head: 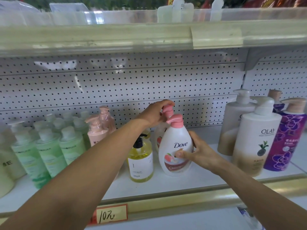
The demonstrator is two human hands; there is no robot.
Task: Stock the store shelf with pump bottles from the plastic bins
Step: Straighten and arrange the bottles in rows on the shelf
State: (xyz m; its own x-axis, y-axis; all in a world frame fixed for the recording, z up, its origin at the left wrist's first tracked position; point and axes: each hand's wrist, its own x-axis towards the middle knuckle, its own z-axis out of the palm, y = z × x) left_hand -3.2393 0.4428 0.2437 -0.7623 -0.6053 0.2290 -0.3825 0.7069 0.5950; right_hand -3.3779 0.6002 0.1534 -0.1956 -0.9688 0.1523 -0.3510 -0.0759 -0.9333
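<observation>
The Dove bottle stands on the shelf in our right grip, while our left grip, just behind, clasps a second bottle's pink pump.

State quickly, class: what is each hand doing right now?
Left hand: closed on the pink pump of the rear Dove bottle.
Right hand: fingers wrapped around the front Dove bottle standing on the shelf.

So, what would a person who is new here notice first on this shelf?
First, the white Dove bottle with a pink pump at the shelf's centre, held by the right hand, while the left hand grips the pump of a second one behind. Next, the green bottles at left and the purple bottle at right.
</observation>
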